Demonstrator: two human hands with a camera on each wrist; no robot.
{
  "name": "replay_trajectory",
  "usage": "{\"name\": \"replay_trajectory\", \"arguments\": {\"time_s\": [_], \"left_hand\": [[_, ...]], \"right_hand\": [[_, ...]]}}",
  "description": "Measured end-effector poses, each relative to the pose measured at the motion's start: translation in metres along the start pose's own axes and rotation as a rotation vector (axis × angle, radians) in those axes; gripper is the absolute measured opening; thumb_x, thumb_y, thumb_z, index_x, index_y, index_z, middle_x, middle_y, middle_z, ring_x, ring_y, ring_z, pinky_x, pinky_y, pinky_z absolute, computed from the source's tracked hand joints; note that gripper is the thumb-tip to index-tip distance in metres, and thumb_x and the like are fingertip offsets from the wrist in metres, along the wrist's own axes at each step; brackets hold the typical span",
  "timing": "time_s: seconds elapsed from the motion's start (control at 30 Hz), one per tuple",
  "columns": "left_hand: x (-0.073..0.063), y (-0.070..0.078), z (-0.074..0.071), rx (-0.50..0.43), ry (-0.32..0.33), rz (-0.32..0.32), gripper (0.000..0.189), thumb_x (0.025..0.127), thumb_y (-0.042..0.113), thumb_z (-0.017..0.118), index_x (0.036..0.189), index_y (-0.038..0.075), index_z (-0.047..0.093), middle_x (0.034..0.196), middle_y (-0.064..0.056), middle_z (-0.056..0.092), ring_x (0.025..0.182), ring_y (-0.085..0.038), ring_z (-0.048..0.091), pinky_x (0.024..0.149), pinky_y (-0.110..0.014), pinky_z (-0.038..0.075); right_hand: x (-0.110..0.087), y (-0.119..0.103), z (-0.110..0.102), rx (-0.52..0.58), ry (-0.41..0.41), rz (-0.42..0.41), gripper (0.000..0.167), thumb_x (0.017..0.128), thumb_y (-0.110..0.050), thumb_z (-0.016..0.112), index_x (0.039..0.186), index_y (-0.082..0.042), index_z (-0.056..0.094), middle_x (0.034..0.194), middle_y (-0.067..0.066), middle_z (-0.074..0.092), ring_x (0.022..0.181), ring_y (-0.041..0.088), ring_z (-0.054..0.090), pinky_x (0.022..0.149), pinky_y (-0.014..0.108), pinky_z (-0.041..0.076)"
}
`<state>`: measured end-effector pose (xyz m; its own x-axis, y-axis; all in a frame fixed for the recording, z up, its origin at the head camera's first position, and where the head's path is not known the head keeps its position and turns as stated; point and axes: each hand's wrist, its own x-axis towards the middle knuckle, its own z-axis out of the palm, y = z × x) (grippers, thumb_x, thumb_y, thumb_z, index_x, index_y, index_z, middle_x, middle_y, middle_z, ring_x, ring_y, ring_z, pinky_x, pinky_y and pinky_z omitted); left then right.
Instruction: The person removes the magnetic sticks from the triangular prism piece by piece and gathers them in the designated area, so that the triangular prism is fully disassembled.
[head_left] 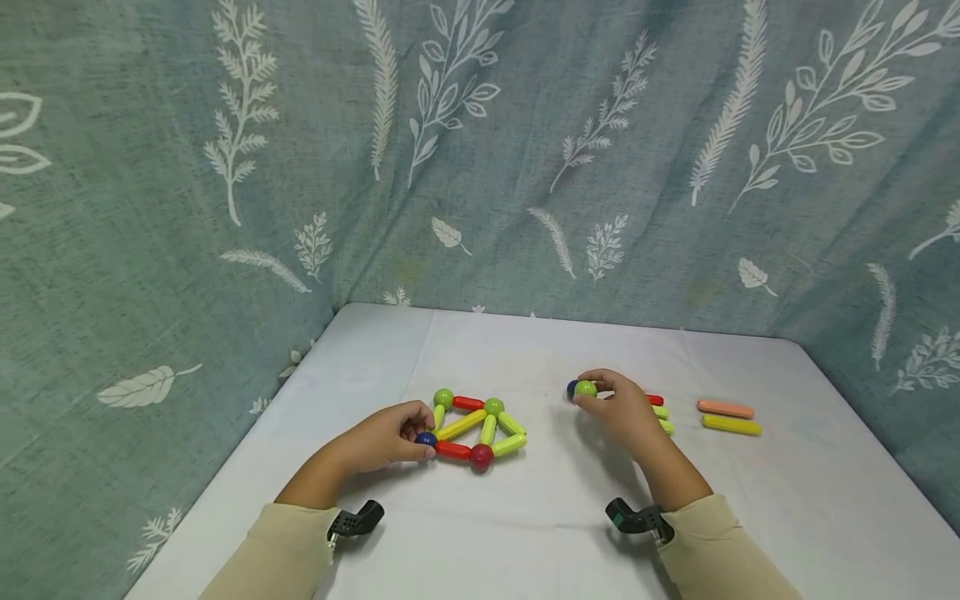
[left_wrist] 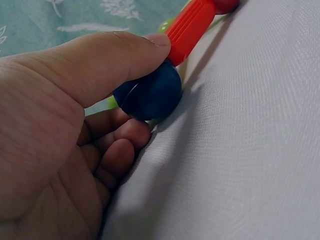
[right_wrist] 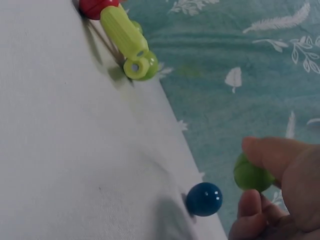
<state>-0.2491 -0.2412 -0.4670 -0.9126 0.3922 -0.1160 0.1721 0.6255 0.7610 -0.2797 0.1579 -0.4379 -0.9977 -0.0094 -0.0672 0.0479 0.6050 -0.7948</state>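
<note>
R hand [head_left: 621, 410] pinches green ball [head_left: 586, 389], L hand [head_left: 386, 433] pinches blue ball [head_left: 426, 440]; prob. add-on step, next needs green ball at lime rods [head_left: 509, 444] left of R grip.

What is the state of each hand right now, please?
Left hand: holding the blue ball at a red stick's end.
Right hand: holding a green ball.
</note>
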Motion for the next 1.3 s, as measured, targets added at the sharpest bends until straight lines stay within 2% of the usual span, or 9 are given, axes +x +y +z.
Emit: {"name": "replay_trajectory", "arguments": {"time_s": [0.17,0.33,0.43,0.57,0.73,0.97,1.1,1.2,1.3], "left_hand": [[0.002,0.000,0.000,0.005,0.011,-0.008,0.038,0.086,0.026,0.089,0.110,0.017,0.061,0.095,-0.005,0.056,0.089,-0.021,0.053,0.073,-0.029,0.047],[0.003,0.000,0.001,0.006,-0.006,0.004,0.037,0.086,0.027,0.088,0.107,0.017,0.060,0.092,-0.004,0.056,0.088,-0.022,0.053,0.072,-0.029,0.046],[0.003,0.001,0.000,0.008,-0.006,0.010,0.037,0.086,0.028,0.089,0.106,0.017,0.060,0.091,-0.004,0.056,0.087,-0.021,0.053,0.071,-0.029,0.046],[0.002,0.001,0.001,0.001,-0.012,0.008,0.036,0.086,0.028,0.089,0.106,0.016,0.060,0.091,-0.004,0.056,0.087,-0.021,0.053,0.071,-0.029,0.046],[0.002,0.001,0.002,-0.003,-0.016,0.010,0.037,0.086,0.028,0.089,0.105,0.016,0.060,0.092,-0.004,0.057,0.087,-0.021,0.054,0.071,-0.029,0.046],[0.003,0.001,0.003,-0.011,-0.013,0.009,0.038,0.084,0.028,0.090,0.105,0.016,0.060,0.092,-0.004,0.056,0.087,-0.021,0.053,0.071,-0.029,0.047],[0.003,0.001,0.003,-0.014,-0.015,0.008,0.038,0.084,0.028,0.090,0.105,0.016,0.060,0.092,-0.004,0.057,0.087,-0.022,0.054,0.071,-0.029,0.047],[0.004,0.000,0.003,-0.021,-0.021,0.012,0.038,0.084,0.028,0.090,0.105,0.015,0.060,0.092,-0.004,0.057,0.087,-0.022,0.054,0.070,-0.029,0.047],[0.004,0.000,0.002,-0.024,-0.029,0.018,0.038,0.084,0.027,0.090,0.105,0.015,0.061,0.092,-0.005,0.057,0.086,-0.022,0.054,0.070,-0.028,0.048]], "right_hand": [[0.010,0.008,-0.005,-0.030,0.041,-0.015,0.046,0.100,-0.030,0.071,0.143,-0.017,0.062,0.144,0.012,0.060,0.116,0.029,0.060,0.084,0.037,0.053],[0.018,0.017,-0.005,-0.045,0.091,0.026,0.044,0.100,-0.023,0.069,0.142,-0.012,0.062,0.144,0.015,0.061,0.110,0.027,0.067,0.083,0.037,0.056],[0.023,0.020,-0.002,-0.096,0.105,0.034,0.044,0.099,-0.022,0.070,0.141,-0.011,0.062,0.143,0.016,0.062,0.118,0.030,0.065,0.095,0.046,0.054],[0.026,0.021,0.000,-0.191,0.114,0.023,0.042,0.099,-0.023,0.070,0.139,-0.009,0.062,0.141,0.017,0.064,0.132,0.035,0.058,0.108,0.055,0.046],[0.028,0.019,0.002,-0.228,0.086,0.037,0.039,0.099,-0.020,0.070,0.136,-0.009,0.064,0.138,0.016,0.065,0.128,0.034,0.059,0.108,0.054,0.047],[0.028,0.017,0.002,-0.210,0.057,0.050,0.041,0.099,-0.018,0.071,0.139,-0.010,0.063,0.140,0.017,0.064,0.125,0.033,0.060,0.105,0.052,0.050],[0.027,0.016,-0.001,-0.196,0.051,0.046,0.051,0.099,-0.020,0.071,0.147,-0.012,0.056,0.147,0.018,0.060,0.133,0.037,0.057,0.105,0.055,0.049],[0.025,0.013,-0.003,-0.145,0.053,0.057,0.058,0.098,-0.021,0.071,0.152,-0.013,0.049,0.154,0.018,0.054,0.129,0.039,0.060,0.100,0.054,0.052],[0.020,0.007,-0.003,-0.088,0.077,0.044,0.057,0.098,-0.020,0.071,0.150,-0.013,0.050,0.153,0.016,0.054,0.123,0.037,0.061,0.097,0.051,0.054]]}}
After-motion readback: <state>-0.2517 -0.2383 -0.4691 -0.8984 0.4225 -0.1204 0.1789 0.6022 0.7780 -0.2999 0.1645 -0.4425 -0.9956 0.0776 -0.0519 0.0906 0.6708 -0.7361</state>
